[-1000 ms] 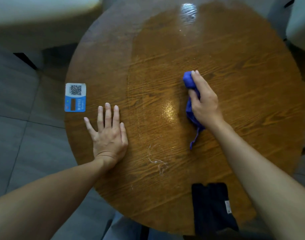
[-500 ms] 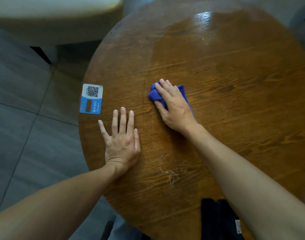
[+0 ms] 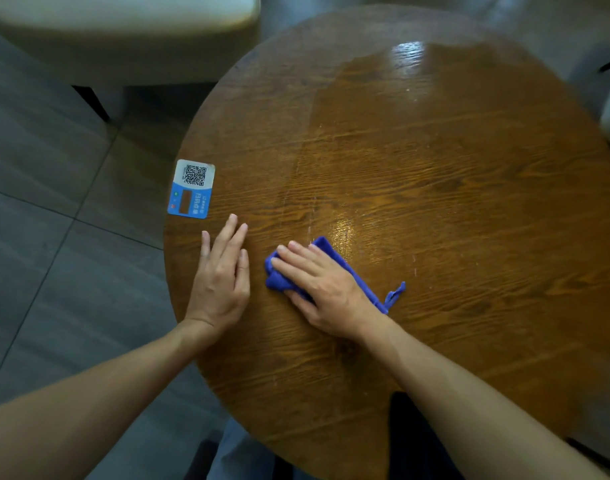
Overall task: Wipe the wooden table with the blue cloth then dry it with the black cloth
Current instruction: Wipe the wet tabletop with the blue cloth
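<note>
The round wooden table (image 3: 452,188) fills most of the view, with a glossy wet sheen across its middle and right. My right hand (image 3: 326,289) presses flat on the bunched blue cloth (image 3: 357,275) near the table's left-centre; a strip of the cloth trails out to the right. My left hand (image 3: 224,282) rests palm down on the wood just left of the cloth, holding nothing. The black cloth (image 3: 411,441) lies at the table's near edge, partly hidden by my right forearm.
A blue and white QR code card (image 3: 191,188) sits at the table's left edge, just beyond my left fingertips. A pale upholstered seat (image 3: 123,32) stands at the back left, another at the far right edge. Grey floor tiles lie to the left.
My right hand has swept the blue cloth leftward and toward me, from the table's middle to beside my left hand. The left hand has stayed planted, its fingers drawn closer together.
</note>
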